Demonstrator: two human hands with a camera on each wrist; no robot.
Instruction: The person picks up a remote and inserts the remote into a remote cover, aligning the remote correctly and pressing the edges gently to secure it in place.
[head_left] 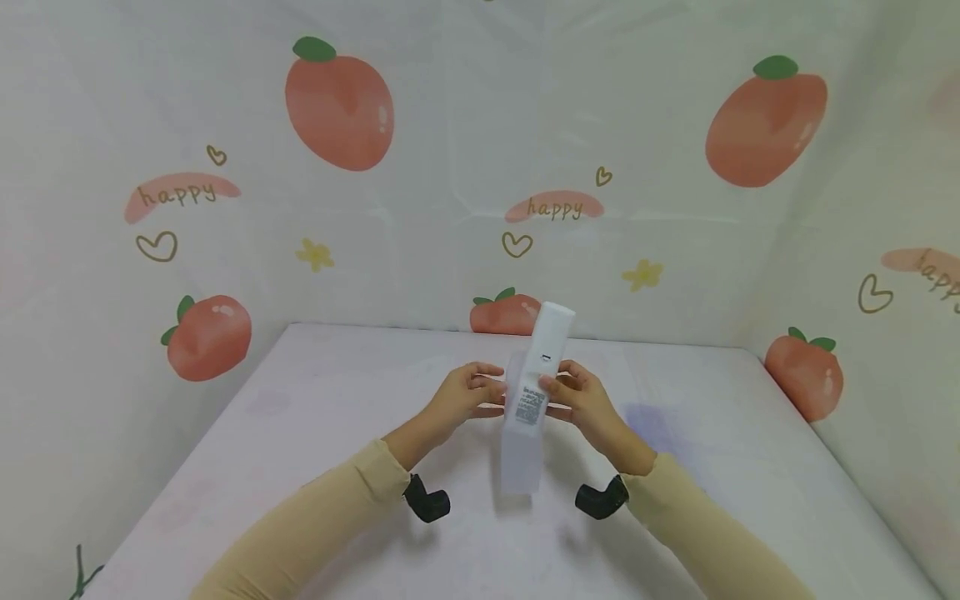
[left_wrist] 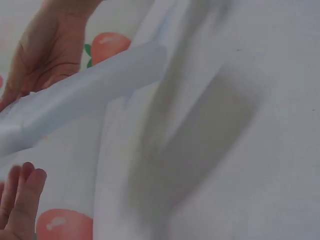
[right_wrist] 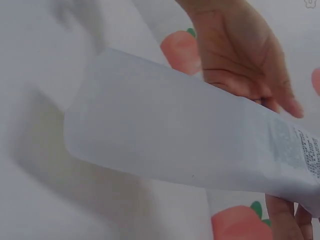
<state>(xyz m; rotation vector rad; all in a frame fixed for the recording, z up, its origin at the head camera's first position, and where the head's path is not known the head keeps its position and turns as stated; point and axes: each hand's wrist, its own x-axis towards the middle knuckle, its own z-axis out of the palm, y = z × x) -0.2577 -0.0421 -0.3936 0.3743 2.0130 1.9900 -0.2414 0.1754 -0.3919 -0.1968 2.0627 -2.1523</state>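
Note:
In the head view, an elongated white device [head_left: 551,333] with a small dark slot and a printed label [head_left: 530,406] stands tilted above the table, its lower part in a frosted plastic sleeve [head_left: 521,462]. My right hand [head_left: 588,404] grips it from the right, thumb across the front and other fingers behind. Extended fingers of my left hand [head_left: 468,396] are right at its left edge. Below those fingers [left_wrist: 22,200], the left wrist view shows a gap to the sleeve. The right wrist view shows the sleeve's loose end [right_wrist: 150,115] hanging past the device.
A white table [head_left: 337,500] lies under both hands, with a faint purple patch [head_left: 652,425] at right. Behind it hangs a white cloth [head_left: 450,125] printed with peach-like fruit. Black curved pieces [head_left: 429,500] stick out below both wrists.

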